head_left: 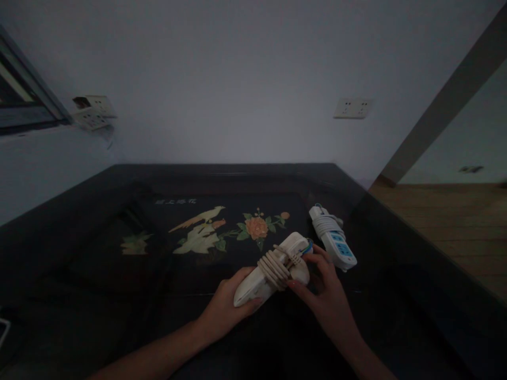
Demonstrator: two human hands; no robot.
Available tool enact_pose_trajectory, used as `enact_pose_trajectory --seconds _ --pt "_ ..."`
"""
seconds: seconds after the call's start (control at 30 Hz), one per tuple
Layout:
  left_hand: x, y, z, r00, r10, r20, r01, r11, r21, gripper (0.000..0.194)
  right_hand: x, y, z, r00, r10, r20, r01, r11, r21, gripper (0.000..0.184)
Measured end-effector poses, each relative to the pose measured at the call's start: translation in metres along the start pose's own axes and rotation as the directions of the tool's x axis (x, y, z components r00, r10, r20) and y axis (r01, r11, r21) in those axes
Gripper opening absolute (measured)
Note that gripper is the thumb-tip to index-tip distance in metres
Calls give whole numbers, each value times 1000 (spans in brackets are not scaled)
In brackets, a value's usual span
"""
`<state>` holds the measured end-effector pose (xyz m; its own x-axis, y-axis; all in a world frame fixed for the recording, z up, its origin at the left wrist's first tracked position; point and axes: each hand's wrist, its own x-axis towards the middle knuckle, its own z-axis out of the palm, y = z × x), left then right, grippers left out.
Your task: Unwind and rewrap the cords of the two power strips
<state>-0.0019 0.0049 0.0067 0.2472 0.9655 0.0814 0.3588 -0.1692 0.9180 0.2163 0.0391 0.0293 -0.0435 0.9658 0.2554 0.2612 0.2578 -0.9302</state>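
A white power strip [291, 245] is tilted above the dark table, its off-white cord [273, 269] wound several times round the middle. My left hand [233, 301] is closed round its lower left end. At the other end, my right hand [325, 279] pinches the rounded white plug [300, 272] between thumb and fingers. A bit of blue shows at the strip's upper end, beside my right fingers. Just beyond that hand, a second white power strip [346, 257] with blue sockets lies on the table, its cord wrapped round it too.
The glossy dark table [222, 182] has a painted bird and flowers [256, 228] on its top. Wall sockets [352, 108] sit behind it at right, with more sockets [99, 105] at left near a window [27, 100]. Wooden floor [443, 221] shows at right.
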Motion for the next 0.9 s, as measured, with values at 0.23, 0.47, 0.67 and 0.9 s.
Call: enact_pose_trajectory --seconds 0.23,0.47,0.67,0.9 --pt "-1 4 0 998 -69 11 69 997 -35 45 -2 0 1 1000 -21 23 22 1000 -22 27" --pt "-1 4 0 998 -66 16 68 992 -106 40 3 -5 -4 974 -224 44 227 928 -294 22" --pt "-3 4 1 996 -84 20 86 991 -100 41 2 -3 -5 961 -267 77 274 862 -427 22" --pt "-3 1 1 993 -106 48 111 987 -113 41 3 2 -7 966 -243 90 254 820 -513 27"
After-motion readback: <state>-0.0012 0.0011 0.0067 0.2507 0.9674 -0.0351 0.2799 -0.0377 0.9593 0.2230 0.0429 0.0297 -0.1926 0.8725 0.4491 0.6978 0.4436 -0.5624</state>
